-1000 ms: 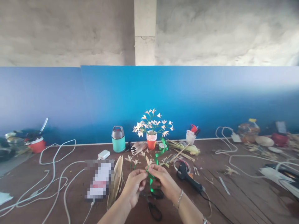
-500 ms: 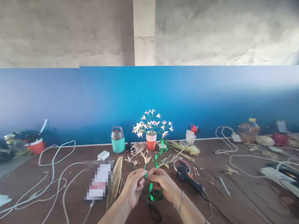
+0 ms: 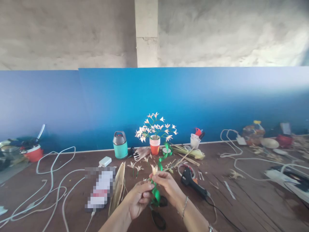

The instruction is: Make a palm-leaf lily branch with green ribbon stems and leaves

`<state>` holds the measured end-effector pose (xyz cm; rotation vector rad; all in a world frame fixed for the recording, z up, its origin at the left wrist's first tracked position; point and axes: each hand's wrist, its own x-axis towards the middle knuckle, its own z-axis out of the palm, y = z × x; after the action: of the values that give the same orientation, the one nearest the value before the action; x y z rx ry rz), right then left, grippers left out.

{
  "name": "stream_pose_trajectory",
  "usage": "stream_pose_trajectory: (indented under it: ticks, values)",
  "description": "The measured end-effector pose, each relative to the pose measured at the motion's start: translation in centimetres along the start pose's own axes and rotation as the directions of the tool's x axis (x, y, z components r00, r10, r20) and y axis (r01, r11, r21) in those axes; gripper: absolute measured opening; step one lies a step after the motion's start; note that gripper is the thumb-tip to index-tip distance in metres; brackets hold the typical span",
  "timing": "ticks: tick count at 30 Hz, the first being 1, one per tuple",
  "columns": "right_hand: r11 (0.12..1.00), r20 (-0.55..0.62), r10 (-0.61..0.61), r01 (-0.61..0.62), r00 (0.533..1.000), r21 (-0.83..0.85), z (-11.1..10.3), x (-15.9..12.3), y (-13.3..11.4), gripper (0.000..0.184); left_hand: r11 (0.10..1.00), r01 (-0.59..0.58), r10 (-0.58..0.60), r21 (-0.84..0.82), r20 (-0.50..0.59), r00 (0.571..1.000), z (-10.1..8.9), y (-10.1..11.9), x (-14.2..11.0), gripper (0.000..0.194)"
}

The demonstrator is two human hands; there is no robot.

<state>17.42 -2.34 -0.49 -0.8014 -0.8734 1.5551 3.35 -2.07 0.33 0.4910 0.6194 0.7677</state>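
Observation:
My left hand [image 3: 140,197] is closed in a pinch, its thumb and forefinger on the green stem of a pale artificial flower. My right hand [image 3: 167,187] pinches the flower [image 3: 154,169] just under its petals, which point up. A shiny green ribbon [image 3: 156,194] hangs in a curl between my hands; its upper part runs back to a roll [image 3: 167,150]. Where the ribbon meets the stem is hidden by my fingers. Black-handled scissors [image 3: 158,219] lie below my hands, partly covered. Small stemmed flowers [image 3: 138,169] are just beyond my left hand.
A red paper cup [image 3: 154,148] holds a spray of pale flowers. A teal flask [image 3: 120,146] stands left of it. A black glue gun [image 3: 193,183] with its cord lies at right. A phone [image 3: 100,190], dried husk [image 3: 118,187] and white cables [image 3: 51,174] are at left.
My right fingertips have shifted up to the flower's base, while my left fingers sit lower on the stem. The flower has turned slightly and moved a little right. The view has shifted slightly.

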Motion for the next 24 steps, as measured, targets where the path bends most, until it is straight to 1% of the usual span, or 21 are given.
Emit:
stream_pose_trajectory:
  ticks: [3, 6, 9, 12, 17, 24]
  values:
    - [0.999, 0.019, -0.016, 0.017, 1.0, -0.035, 0.07, -0.05, -0.05, 0.02, 0.999, 0.003, -0.003, 0.032, 0.005, 1.0, 0.04, 0.02, -0.02, 0.02]
    - [0.997, 0.03, -0.028, 0.03, 0.999, -0.075, 0.16, -0.1, -0.16, 0.022, 0.989, -0.016, 0.018, 0.149, -0.011, 1.0, 0.22, 0.01, -0.04, 0.018]
    - [0.995, 0.02, -0.036, 0.037, 0.999, -0.096, 0.17, -0.03, -0.2, 0.024, 0.934, -0.082, 0.105, 0.348, -0.046, 0.993, 0.48, -0.06, -0.03, 0.018]
    - [0.993, -0.002, -0.058, 0.057, 0.998, -0.107, 0.23, 0.1, -0.22, 0.025, 0.851, -0.148, 0.227, 0.504, -0.099, 0.969, 0.68, -0.24, 0.08, 0.019]
    - [0.992, -0.042, -0.085, 0.081, 0.995, -0.094, 0.48, 0.21, -0.25, 0.029, 0.789, -0.193, 0.348, 0.583, -0.165, 0.923, 0.93, -0.55, 0.27, 0.013]
    - [0.995, -0.048, -0.1, 0.1, 0.994, -0.013, 0.5, 0.67, 0.47, 0.033, 0.669, -0.226, 0.454, 0.708, -0.149, 0.878, 0.86, -0.84, 0.37, 0.015]
